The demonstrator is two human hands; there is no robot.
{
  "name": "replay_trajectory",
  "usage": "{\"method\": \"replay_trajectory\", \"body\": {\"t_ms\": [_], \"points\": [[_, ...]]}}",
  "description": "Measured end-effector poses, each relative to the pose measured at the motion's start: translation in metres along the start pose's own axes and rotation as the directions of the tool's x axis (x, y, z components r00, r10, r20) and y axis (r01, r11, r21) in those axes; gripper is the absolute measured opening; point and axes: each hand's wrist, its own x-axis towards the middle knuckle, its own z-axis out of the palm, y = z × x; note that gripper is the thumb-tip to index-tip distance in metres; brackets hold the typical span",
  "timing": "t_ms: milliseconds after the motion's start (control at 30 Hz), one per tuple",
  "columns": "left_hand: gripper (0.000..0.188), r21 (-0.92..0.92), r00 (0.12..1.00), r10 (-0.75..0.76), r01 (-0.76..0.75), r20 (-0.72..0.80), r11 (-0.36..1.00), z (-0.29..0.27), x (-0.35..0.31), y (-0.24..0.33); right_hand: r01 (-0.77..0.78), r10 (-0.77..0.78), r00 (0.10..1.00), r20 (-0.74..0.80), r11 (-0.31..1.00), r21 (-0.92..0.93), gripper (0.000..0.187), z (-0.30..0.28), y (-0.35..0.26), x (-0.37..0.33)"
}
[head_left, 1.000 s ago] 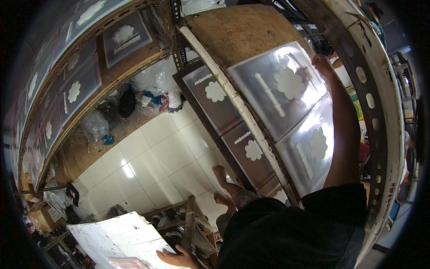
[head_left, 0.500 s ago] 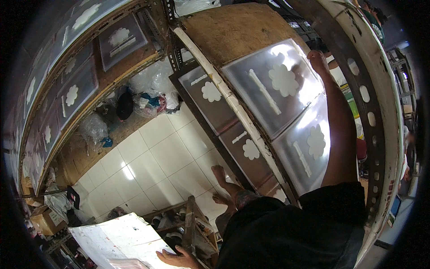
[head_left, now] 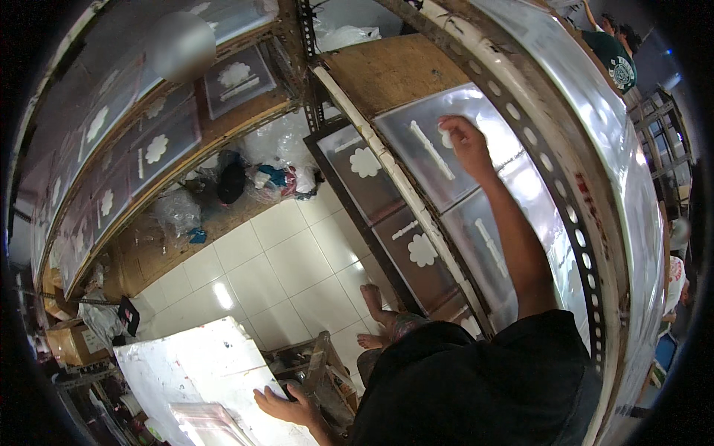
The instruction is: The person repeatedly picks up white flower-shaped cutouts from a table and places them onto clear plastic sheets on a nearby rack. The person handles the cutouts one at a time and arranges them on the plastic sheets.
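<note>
My right hand (head_left: pixel 467 145) reaches over a clear plastic sheet (head_left: pixel 416 175) on the shelf at the right. Its fingers are loosely bent and partly hide a white flower shape (head_left: pixel 446 139) on the sheet. Beside that flower runs a white bar shape (head_left: pixel 431 149). A nearer clear sheet (head_left: pixel 465 212) lies against the first, partly behind my forearm. My left hand (head_left: pixel 286 406) rests with outstretched fingers on the right edge of a white board (head_left: pixel 178 357) at the lower left. A stack of clear plastic pieces (head_left: pixel 204 424) lies on that board.
Lower shelf sheets (head_left: pixel 424 275) carry similar white shapes, as do the sheets on the left rack (head_left: pixel 175 126). A perforated metal beam (head_left: pixel 550 175) runs along the right. Plastic bags (head_left: pixel 182 212) and cloth lie beyond the tiled floor (head_left: pixel 286 249). A wooden stand (head_left: pixel 327 372) adjoins the board.
My right hand has moved left from the far sheet's right edge to its flower shape. My left hand stays at the board's edge. The whole view has shifted slightly.
</note>
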Motion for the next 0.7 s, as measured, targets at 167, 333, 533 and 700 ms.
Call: {"method": "replay_trajectory", "body": {"t_ms": [167, 333, 533, 700], "points": [[0.059, -0.115, 0.999, 0.019, -0.022, -0.027, 0.993, -0.001, 0.000, 0.001, 0.061, -0.124, 0.955, 0.268, 0.971, 0.232, 0.017, 0.073, -0.095, -0.071], [0.046, -0.716, 0.988, -0.154, 0.085, -0.032, 0.692, -0.019, -0.014, -0.010, -0.013, -0.191, 0.867, 0.460, 0.915, 0.403, 0.013, 0.143, -0.156, -0.143], [0.039, -0.726, 0.951, -0.310, 0.226, 0.019, 0.650, -0.102, -0.063, -0.027, -0.452, -0.007, 0.698, 0.716, 0.771, 0.448, 0.016, 0.228, -0.143, -0.279], [0.039, -0.655, 0.837, -0.547, 0.393, -0.036, 0.645, -0.137, -0.165, -0.058, -0.681, 0.110, 0.356, 0.928, 0.711, 0.177, 0.017, 0.265, -0.064, -0.397]]}}
